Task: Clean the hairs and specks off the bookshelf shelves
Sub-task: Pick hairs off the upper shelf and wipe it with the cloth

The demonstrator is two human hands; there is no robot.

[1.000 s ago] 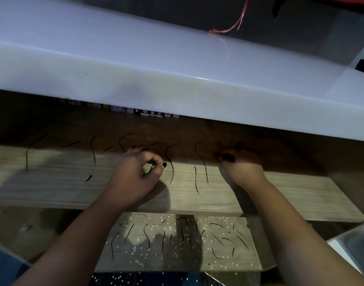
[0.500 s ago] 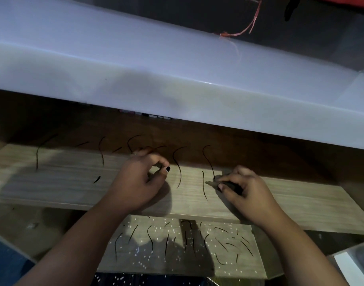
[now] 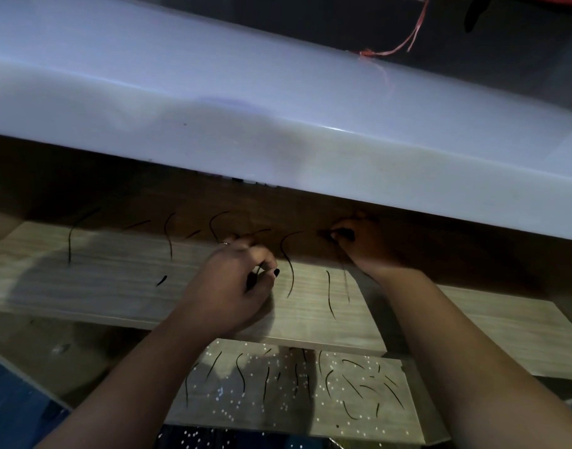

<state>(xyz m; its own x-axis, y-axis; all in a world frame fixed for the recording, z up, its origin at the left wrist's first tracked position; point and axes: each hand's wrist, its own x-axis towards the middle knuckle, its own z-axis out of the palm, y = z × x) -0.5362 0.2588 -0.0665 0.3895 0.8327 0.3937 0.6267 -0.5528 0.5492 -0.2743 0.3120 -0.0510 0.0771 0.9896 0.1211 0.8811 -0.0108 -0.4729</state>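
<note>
Upper shelf (image 3: 83,286), pale wood grain, carries scattered dark hairs (image 3: 291,264): long curved ones along the back in shadow, a short one (image 3: 161,280) nearer the front. Left hand (image 3: 232,286) rests on the shelf mid-span, grip closed, thumb and curled fingers pinching a dark strand (image 3: 253,280). Right hand (image 3: 365,244) is further back, under the white top board (image 3: 213,108), in deep shadow. Its grip is pinched together at the fingertips on a thin hair (image 3: 346,286) that trails toward the shelf front. Lower shelf (image 3: 391,419) beneath is strewn with more hairs (image 3: 242,377) and white specks (image 3: 232,411). Red thread (image 3: 404,37) hangs behind the top board.
</note>
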